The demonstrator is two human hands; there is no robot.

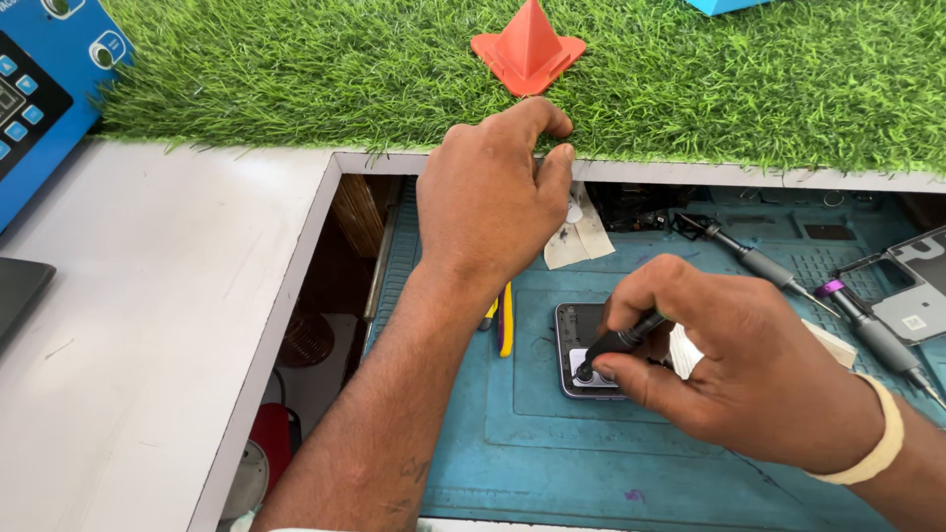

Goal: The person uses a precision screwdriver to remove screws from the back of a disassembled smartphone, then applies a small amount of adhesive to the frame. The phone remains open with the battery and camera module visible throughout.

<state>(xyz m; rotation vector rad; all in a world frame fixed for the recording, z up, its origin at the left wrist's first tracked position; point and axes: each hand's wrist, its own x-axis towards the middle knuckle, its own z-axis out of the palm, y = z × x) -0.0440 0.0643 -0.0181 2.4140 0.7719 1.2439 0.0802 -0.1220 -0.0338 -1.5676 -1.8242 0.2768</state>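
A small dark phone (576, 345) lies on the teal work mat (552, 463), its camera end toward me. My right hand (729, 365) is shut on a black screwdriver (616, 345) whose tip rests on the phone's lower corner. A pale band circles that wrist. My left hand (493, 192) reaches away to the white ledge (690, 175) at the edge of the green turf, fingers curled, thumb and forefinger pinched close at a scrap of white paper (583, 232). Whether it holds anything there is hidden.
Two more screwdrivers (759, 264) (877, 335) lie on the mat at right, next to a grey phone frame (921, 291). Yellow-handled tweezers (506, 320) lie under my left wrist. An orange cone (527, 44) stands on the turf. A blue device (39, 89) sits far left on the white table (148, 315).
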